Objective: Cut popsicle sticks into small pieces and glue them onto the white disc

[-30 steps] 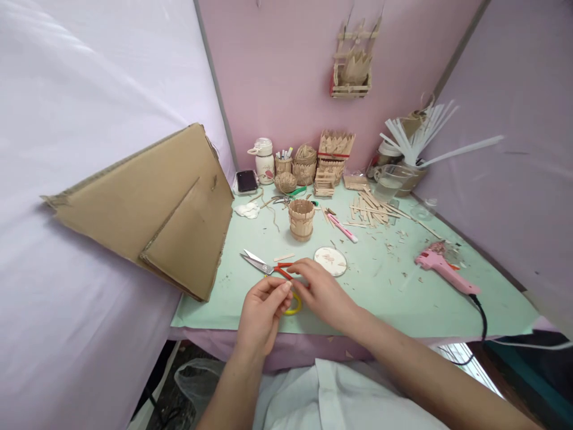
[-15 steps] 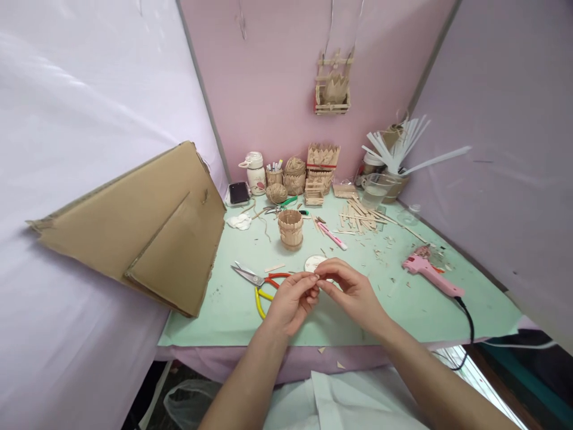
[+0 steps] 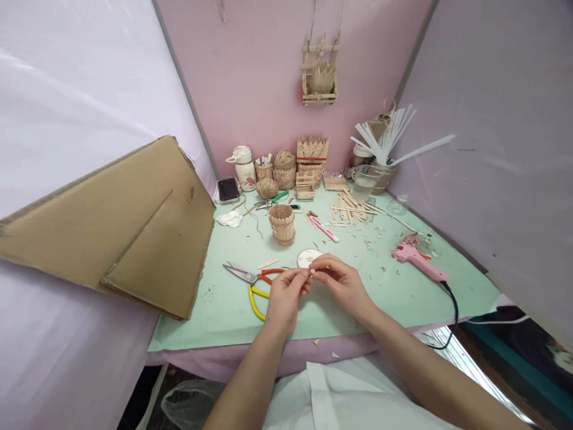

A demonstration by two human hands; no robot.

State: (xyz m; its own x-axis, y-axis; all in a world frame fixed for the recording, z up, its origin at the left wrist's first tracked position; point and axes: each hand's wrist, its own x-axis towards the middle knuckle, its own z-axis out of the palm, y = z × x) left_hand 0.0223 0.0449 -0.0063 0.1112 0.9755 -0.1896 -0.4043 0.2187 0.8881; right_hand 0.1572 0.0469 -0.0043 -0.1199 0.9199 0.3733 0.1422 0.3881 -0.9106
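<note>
My left hand and my right hand meet fingertip to fingertip over the near part of the table. Between the pinched fingers is a small pale piece, too small to tell its kind. Just behind my right fingers lies a round white lid-like dish with small bits on it. Scissors with red handles lie left of my left hand, next to a yellow-handled tool partly hidden by that hand. A small barrel-shaped cup of wooden slats stands upright beyond the hands.
A pink glue gun lies at the right, its black cord running off the edge. Wooden sticks are heaped further back, near a pink cutter. Twine, pots and a white bottle line the back. Cardboard leans at the left.
The view has shifted, so the whole scene sits further left. Both hands stay together, fingers turned slightly, and the small pale piece now shows more clearly between the fingertips.
</note>
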